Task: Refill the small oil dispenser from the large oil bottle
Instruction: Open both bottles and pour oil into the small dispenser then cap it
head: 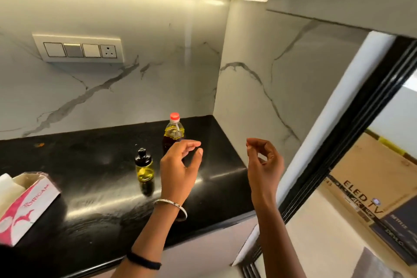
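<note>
Head view: left hand and right hand raised above the black worktop, fingers loosely curled, holding nothing. Large oil bottle, red cap on, stands upright near the back corner, its lower body hidden behind the left hand. Small oil dispenser stands just left of it. Tissue box at far left.

tv carton: "eled tv", "4k", "netflix"; tissue box: partly legible "oricam"
</note>
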